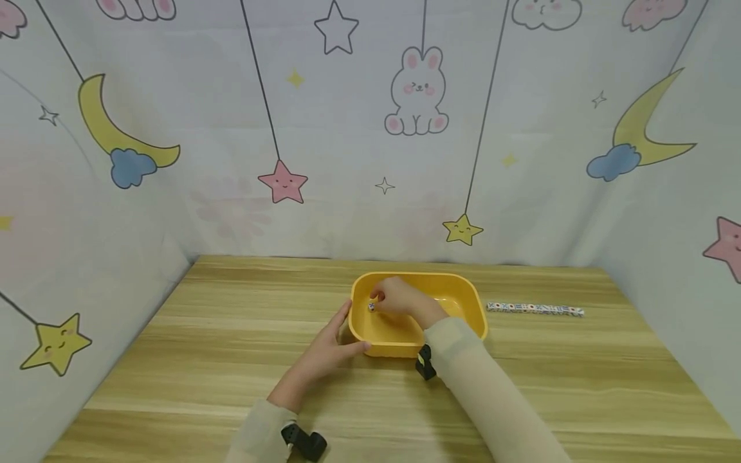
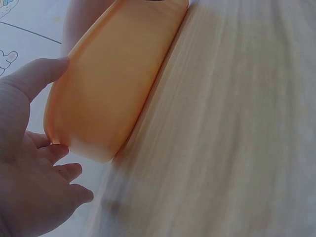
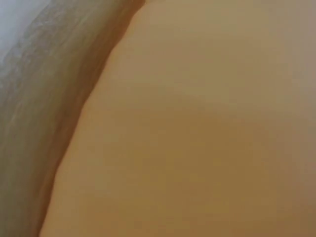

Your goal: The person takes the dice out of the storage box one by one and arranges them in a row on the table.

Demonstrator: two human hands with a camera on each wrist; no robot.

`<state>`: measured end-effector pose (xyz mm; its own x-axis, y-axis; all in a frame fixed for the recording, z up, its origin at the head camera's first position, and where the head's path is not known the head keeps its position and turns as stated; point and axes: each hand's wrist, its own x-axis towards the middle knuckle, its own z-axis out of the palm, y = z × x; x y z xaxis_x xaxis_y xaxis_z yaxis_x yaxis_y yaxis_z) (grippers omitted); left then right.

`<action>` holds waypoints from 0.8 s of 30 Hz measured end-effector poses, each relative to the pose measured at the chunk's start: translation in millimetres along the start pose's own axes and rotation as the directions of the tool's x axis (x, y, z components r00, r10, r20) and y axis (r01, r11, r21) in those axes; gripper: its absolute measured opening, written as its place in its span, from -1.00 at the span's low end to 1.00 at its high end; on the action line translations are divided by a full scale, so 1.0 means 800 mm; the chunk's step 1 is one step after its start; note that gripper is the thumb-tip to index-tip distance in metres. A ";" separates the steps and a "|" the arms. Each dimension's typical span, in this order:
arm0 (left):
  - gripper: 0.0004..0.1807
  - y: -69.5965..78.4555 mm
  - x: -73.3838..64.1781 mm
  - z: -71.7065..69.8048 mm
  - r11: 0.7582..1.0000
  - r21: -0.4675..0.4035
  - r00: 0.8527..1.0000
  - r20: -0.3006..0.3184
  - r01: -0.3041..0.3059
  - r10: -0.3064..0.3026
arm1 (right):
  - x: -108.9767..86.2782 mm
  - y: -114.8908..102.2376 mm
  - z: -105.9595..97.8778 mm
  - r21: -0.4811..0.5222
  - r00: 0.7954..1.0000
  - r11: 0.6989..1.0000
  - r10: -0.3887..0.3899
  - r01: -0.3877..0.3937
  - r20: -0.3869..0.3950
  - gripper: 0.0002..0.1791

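A yellow plastic basin (image 1: 413, 349) sits on the wooden table. My right hand (image 1: 399, 297) reaches inside it, at the left end. Its thumb and fingertips pinch a small white-and-blue patterned piece (image 1: 372, 307), partly covered by the fingers. At the basin's near left corner is my left hand (image 1: 324, 352), thumb on the front rim and the other fingers along the left side. In the left wrist view, the thumb of that hand (image 2: 29, 123) touches the rim while its fingers lie spread and slightly bent. Blurred orange basin wall (image 3: 197, 128) fills most of the right wrist view.
A thin stick (image 1: 535, 309) with a colourful pattern on white lies on the table, right of the basin. Wood-grain tabletop (image 1: 231, 321) extends around the basin. White cloth (image 1: 347, 141) printed with stars, moons and a rabbit hangs behind and on both sides.
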<state>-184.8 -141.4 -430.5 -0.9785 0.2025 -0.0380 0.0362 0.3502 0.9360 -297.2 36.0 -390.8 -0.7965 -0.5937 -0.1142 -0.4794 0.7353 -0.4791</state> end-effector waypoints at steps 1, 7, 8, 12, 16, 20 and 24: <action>0.03 0.000 0.000 0.000 1.000 0.003 1.000 0.000 0.000 0.000 | 0.000 -0.001 0.000 0.000 1.000 1.000 0.004 -0.004 0.004 -0.74; 0.03 -0.001 0.000 0.001 1.000 0.003 1.000 0.001 0.005 -0.005 | 0.004 0.001 0.002 -0.018 0.999 0.999 0.030 -0.030 0.030 -0.73; 0.03 -0.001 0.000 0.000 1.000 0.002 1.000 0.000 0.006 -0.006 | 0.005 0.001 0.003 -0.024 0.999 0.999 0.034 -0.033 0.033 -0.73; 0.04 -0.002 0.000 0.000 1.000 -0.001 1.000 -0.001 0.009 -0.009 | 0.007 0.002 0.007 -0.038 0.998 0.999 0.034 -0.032 0.044 -0.75; 0.03 0.000 0.000 0.000 1.000 0.000 1.000 0.000 0.012 -0.012 | 0.008 0.000 0.009 -0.051 0.998 0.999 0.023 -0.020 0.054 -0.77; 0.03 0.001 -0.001 0.000 1.000 -0.009 1.000 0.002 0.008 -0.008 | 0.008 -0.002 0.010 -0.071 0.998 0.997 0.015 -0.011 0.062 -0.79; 0.03 0.002 -0.002 0.000 1.000 -0.015 1.000 0.004 0.002 -0.002 | 0.008 -0.001 0.010 -0.087 0.998 0.996 0.000 0.005 0.056 -0.83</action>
<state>-183.5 -140.7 -429.1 -0.9778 0.2054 -0.0409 0.0313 0.3365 0.9411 -298.9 29.2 -398.0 -0.7744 -0.6113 -0.1630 -0.5137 0.7580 -0.4018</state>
